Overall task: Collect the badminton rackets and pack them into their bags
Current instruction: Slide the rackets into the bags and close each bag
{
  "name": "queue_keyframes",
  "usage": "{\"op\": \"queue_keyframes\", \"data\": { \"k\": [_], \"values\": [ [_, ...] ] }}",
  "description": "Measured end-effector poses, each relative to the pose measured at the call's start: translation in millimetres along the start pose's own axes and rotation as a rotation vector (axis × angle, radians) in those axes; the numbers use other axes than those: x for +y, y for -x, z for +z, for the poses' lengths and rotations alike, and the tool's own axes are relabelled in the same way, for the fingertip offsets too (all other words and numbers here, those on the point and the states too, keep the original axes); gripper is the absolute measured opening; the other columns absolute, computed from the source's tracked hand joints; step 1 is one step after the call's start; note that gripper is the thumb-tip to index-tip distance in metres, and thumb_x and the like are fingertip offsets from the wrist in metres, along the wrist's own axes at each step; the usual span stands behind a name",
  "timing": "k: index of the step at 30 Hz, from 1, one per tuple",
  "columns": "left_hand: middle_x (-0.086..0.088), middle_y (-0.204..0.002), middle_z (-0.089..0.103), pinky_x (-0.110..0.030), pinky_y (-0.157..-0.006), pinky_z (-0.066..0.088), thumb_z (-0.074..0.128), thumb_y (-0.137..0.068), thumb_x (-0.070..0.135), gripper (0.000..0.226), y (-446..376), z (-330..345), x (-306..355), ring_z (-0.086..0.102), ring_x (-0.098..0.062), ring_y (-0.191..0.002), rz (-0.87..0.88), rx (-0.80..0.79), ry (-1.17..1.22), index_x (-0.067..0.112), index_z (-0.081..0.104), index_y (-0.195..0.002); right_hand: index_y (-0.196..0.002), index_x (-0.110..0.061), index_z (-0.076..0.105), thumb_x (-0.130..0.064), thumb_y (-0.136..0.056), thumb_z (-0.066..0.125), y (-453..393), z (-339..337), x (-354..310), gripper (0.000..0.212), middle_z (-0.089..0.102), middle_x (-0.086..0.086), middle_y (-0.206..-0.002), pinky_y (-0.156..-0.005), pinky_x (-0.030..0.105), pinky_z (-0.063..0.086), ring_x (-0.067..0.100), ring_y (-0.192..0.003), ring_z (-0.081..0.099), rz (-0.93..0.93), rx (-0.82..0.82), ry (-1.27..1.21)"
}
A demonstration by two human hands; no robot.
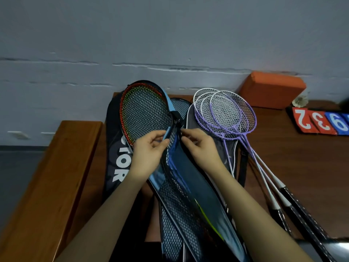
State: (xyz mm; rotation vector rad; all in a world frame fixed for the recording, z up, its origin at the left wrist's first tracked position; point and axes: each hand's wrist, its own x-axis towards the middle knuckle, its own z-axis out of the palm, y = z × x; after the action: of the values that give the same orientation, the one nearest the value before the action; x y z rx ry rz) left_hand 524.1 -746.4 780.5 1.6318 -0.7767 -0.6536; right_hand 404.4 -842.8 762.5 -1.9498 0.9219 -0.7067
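— Where's the racket that's being packed?

— The red-framed racket (143,112) sits head-up inside the blue mesh bag (188,201), which runs from the wall end of the brown table (302,167) down toward the near edge. Its frame shows through the netting.

— And the hands?

— Both meet at the bag's zipper (176,120), just below the racket head. The left hand (151,148) pinches the light blue edge of the bag, fingers curled round it. The right hand (200,146) has its fingertips pinched on the opposite edge of the opening. Whether it has the zip pull itself I cannot tell.

— What lies under it?

— A dark bag with white lettering (117,148) on the left, partly covered by the mesh one. On the right, a grey bag (200,125) with three purple-and-white rackets (230,114) lying on it, heads overlapping, handles fanning out toward the near right corner.

— Any room to move?

— Left of the dark bag runs a raised wooden ledge (56,176), close alongside. The grey wall (170,44) stands just behind the racket heads. Bare tabletop shows to the right, beyond the purple handles.

— What else is over there?

— An orange block (272,89) against the wall, a shuttlecock (300,101) just beside it, and a scoreboard with flip numbers (321,121) at the right edge.
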Motion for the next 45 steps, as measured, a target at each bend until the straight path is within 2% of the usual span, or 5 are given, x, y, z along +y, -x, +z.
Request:
{"op": "queue_keyframes", "data": {
  "k": [6,13,21,39,45],
  "values": [
    [0.009,-0.080,0.064,-0.009,-0.069,0.048,0.064,-0.083,0.001,0.021,4,-4,0,0.058,-0.001,-0.069,-0.029,-0.028,0.022,0.016,0.065,-0.098,-0.121,-0.011,0.059,-0.027,-0.088,0.054,-20,4,-16,0.037,0.065,0.006,-0.110,-0.091,0.038,0.049,0.017,-0.100,0.061,0.072,0.063,-0.095],
    [0.000,-0.090,0.062,-0.006,-0.068,0.045,0.065,-0.082,0.003,0.023,9,-7,1,0.056,-0.002,-0.071,0.014,0.010,-0.058,0.024,0.064,-0.093,-0.095,-0.013,0.050,0.010,-0.080,0.062,-17,2,-19,0.030,0.061,0.007,-0.091,-0.079,0.021,0.048,0.011,-0.082,0.059,0.098,0.088,-0.477],
    [-0.003,-0.089,0.066,-0.014,-0.073,0.051,0.066,-0.080,0.000,0.028,17,-12,7,0.061,-0.011,-0.077,-0.027,-0.097,0.086,0.027,0.064,-0.090,-0.106,-0.035,0.061,-0.020,-0.079,0.063,-15,1,-19,0.031,0.054,-0.001,-0.123,-0.106,0.038,0.035,0.014,-0.122,0.046,-0.084,0.013,-0.230],
    [0.000,-0.086,0.067,-0.014,-0.069,0.050,0.068,-0.078,-0.003,0.029,28,-16,6,0.062,-0.007,-0.069,-0.049,-0.112,0.136,0.024,0.065,-0.088,-0.101,-0.037,0.058,-0.035,-0.076,0.067,-1,0,-8,0.027,0.061,-0.022,-0.102,-0.088,0.010,0.016,0.013,-0.108,0.052,-0.161,-0.033,0.102],
    [0.000,-0.085,0.067,-0.015,-0.070,0.052,0.067,-0.077,-0.006,0.030,30,-16,4,0.059,-0.012,-0.070,-0.051,-0.122,0.157,0.022,0.065,-0.087,-0.091,-0.024,0.065,-0.027,-0.078,0.063,-1,6,-10,0.014,0.062,-0.017,-0.096,-0.088,0.023,0.018,-0.004,-0.095,0.054,-0.255,0.038,0.077]
  ]
}}
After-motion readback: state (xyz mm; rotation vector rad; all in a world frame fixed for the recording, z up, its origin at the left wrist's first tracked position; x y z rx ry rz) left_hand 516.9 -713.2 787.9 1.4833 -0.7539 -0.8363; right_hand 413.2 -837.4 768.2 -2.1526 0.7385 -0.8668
